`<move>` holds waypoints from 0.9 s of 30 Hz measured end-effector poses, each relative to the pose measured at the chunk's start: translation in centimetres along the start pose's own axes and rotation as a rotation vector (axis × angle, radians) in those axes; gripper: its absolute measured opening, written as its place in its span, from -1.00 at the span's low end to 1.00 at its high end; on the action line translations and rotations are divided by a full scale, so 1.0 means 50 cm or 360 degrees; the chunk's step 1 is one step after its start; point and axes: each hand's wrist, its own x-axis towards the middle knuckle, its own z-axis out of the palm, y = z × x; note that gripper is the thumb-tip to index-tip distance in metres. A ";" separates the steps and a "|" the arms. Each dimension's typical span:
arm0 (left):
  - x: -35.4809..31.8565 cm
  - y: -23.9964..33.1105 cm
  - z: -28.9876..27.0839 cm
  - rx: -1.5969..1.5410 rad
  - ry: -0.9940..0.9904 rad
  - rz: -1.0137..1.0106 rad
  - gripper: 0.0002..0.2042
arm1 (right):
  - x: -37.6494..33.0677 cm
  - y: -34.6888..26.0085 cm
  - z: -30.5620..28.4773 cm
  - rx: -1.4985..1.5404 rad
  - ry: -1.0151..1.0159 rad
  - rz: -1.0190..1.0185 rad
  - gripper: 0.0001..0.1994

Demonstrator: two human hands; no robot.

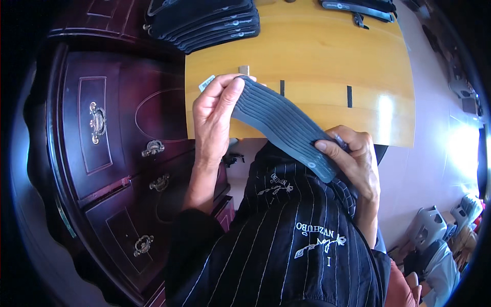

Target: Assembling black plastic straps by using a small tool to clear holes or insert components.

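Observation:
A dark grey ribbed fabric band (pixel 284 123) stretches slantwise between my two hands, over the near edge of the table. Its upper left end is pinched by my left hand (pixel 215 110), thumb on top and fingers behind. Lower down, my right hand (pixel 355 156) grips the other end, with its thumb pressed on the ribs. A small pale round mark shows near that lower end. A white label (pixel 206 83) sticks out beside my left fingers; what it is fixed to is hidden. The band's underside cannot be seen.
On the yellow table (pixel 312 56) lie a stack of dark folded bands (pixel 209 25) at the far left and another dark pile (pixel 363 6) at the far right. Two short black strips (pixel 350 96) mark the tabletop. A dark red cabinet (pixel 92 169) stands left; grey stools (pixel 427 225) stand right.

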 end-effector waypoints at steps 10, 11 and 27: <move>-0.044 -0.024 -0.043 -0.0634 0.0099 -0.0327 -0.75 | 0.062 0.017 -0.030 0.0261 -0.0341 0.0371 -0.81; -0.043 -0.034 -0.036 -0.0751 0.0132 -0.0426 -0.76 | 0.063 0.024 -0.030 0.0322 -0.0262 0.0409 -0.80; -0.062 -0.136 -0.035 -0.0042 0.0543 -0.0123 -0.64 | 0.062 0.002 -0.046 0.0254 0.0341 0.0594 -0.83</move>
